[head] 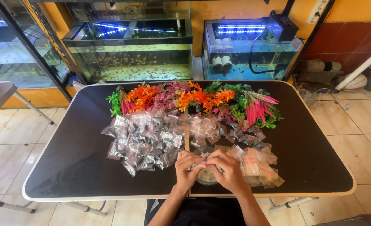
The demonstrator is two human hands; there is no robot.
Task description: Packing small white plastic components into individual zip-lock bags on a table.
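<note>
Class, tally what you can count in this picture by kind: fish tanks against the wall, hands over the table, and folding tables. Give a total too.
Fish tanks: 3, the left tank, middle tank, right tank
Hands: 2, left hand, right hand
Folding tables: 1, the black table
Total: 6

Under my left grip (187,169) and right grip (228,169) the table (76,163) is matt black with a pale cream rim. Between my grips sits a clear round cup (206,178), greyish inside. Just left of my left grip, the small clear bags (145,144) show dark grey and silver contents. Just right of my right grip, the clear packets (258,165) look beige with thin red strips. Beyond my grips, the plastic plants (193,100) run green, orange, magenta and pink. The floor tiles (9,142) are cream.
</note>
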